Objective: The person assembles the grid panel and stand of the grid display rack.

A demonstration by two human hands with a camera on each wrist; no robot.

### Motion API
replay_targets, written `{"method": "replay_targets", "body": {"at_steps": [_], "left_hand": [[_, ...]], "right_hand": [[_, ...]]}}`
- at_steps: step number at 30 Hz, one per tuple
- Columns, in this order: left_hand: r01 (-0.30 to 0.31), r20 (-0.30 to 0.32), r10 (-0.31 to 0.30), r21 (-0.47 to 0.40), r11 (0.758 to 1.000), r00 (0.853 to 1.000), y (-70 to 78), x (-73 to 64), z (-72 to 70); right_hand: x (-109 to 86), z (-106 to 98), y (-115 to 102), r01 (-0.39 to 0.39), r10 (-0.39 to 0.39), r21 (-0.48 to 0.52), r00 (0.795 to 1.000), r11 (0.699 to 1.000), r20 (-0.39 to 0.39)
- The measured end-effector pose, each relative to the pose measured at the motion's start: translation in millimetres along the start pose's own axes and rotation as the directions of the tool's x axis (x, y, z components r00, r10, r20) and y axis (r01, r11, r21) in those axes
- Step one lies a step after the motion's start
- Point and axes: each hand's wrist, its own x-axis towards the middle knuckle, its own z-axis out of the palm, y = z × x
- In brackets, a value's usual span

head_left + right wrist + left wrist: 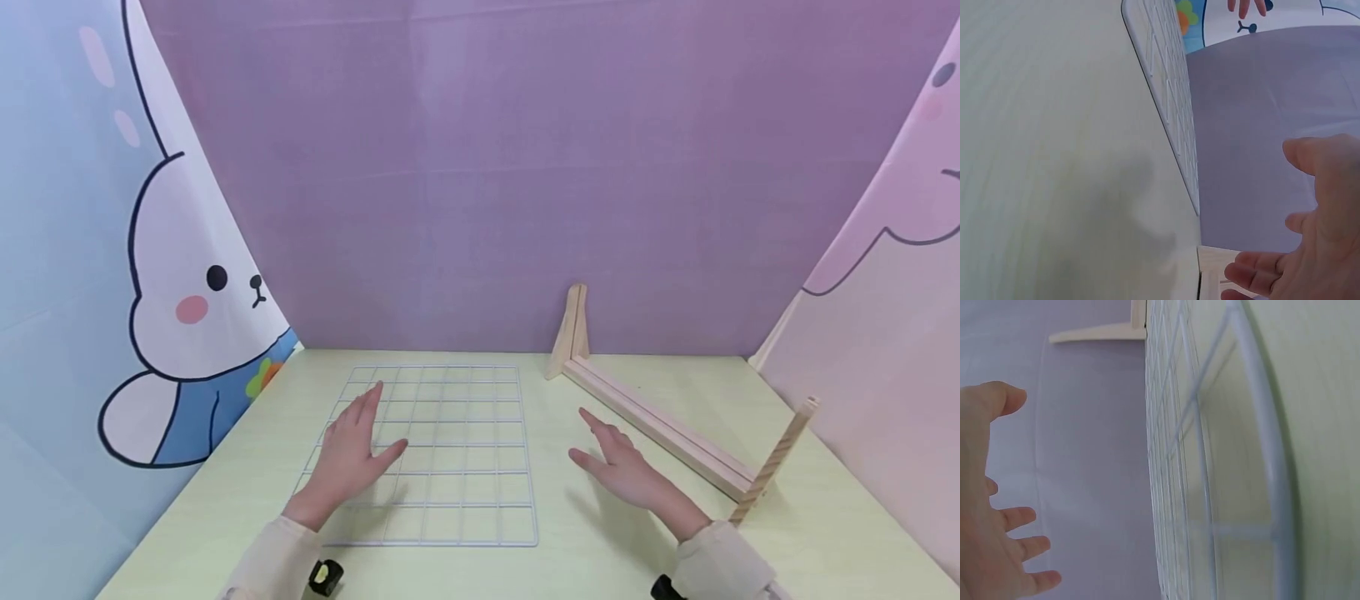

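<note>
A white wire grid panel (450,504) lies flat on the pale tabletop, left of centre. Over its left part hovers my left hand (347,454), fingers spread and thumb out, holding nothing; the left wrist view shows the same hand (985,500) beside the grid's wires (1279,487). My right hand (626,471) is raised above the table between the grid and a wooden stand (663,425), its fingers extended with nothing in them. The stand has a long grooved base bar and an upright at each end. In the right wrist view the right hand (1316,231) overlaps the stand's light wood.
The pale wood-grain table (592,567) runs back to a purple cloth backdrop (480,183). On the left hangs a blue cloth with a cartoon rabbit (187,333), and on the right a pink printed cloth (885,358). The stand's near upright (776,458) rises beside my right forearm.
</note>
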Motion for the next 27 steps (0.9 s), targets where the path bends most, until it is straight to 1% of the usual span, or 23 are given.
{"method": "replay_targets", "body": {"at_steps": [3, 5, 7, 9, 13, 16, 18, 20, 23, 26, 27], "left_hand": [[0.034, 0.0, -0.034, -0.022, 0.999, 0.999, -8.1, -1.2, -4.8], [0.072, 0.021, -0.071, -0.051, 0.996, 0.997, -13.7, -2.8, -7.2], [0.123, 0.053, -0.119, -0.085, 0.989, 0.991, -18.7, -4.9, -9.4], [0.18, 0.094, -0.17, -0.115, 0.977, 0.981, -23.6, -6.7, -11.7], [0.283, 0.176, -0.255, -0.155, 0.947, 0.951, -33.9, -9.1, -17.3], [0.328, 0.23, -0.284, -0.188, 0.926, 0.931, -42.5, -10.4, -21.7], [0.363, 0.271, -0.3, -0.22, 0.905, 0.914, -47.9, -11.0, -24.8], [0.41, 0.315, -0.325, -0.258, 0.875, 0.892, -53.2, -12.1, -27.8], [0.495, 0.38, -0.375, -0.297, 0.816, 0.846, -62.1, -13.9, -31.7], [0.57, 0.428, -0.422, -0.317, 0.758, 0.799, -73.4, -16.6, -34.6], [0.594, 0.442, -0.438, -0.317, 0.74, 0.782, -77.2, -17.4, -35.5]], "right_hand": [[2.1, 5.3, 2.5, 0.003, -0.003, 0.059, 1.0, 0.998, -0.006], [3.5, 9.3, 3.4, -0.006, 0.006, 0.095, 1.0, 0.995, -0.002], [4.6, 12.9, 3.7, -0.025, 0.024, 0.127, 1.0, 0.992, 0.007], [5.4, 15.9, 3.3, -0.049, 0.046, 0.167, 0.999, 0.985, 0.025], [5.8, 20.2, 1.4, -0.107, 0.093, 0.248, 0.993, 0.963, 0.068], [5.4, 22.9, -0.1, -0.143, 0.117, 0.301, 0.988, 0.943, 0.104], [5.7, 24.6, -0.1, -0.155, 0.117, 0.335, 0.984, 0.929, 0.132], [6.6, 26.1, 0.5, -0.162, 0.104, 0.381, 0.98, 0.91, 0.17], [8.2, 28.1, 2.1, -0.163, 0.07, 0.451, 0.974, 0.878, 0.216], [8.7, 29.8, 2.5, -0.172, 0.046, 0.517, 0.968, 0.838, 0.248], [8.8, 30.5, 2.5, -0.178, 0.041, 0.543, 0.966, 0.82, 0.256]]}}
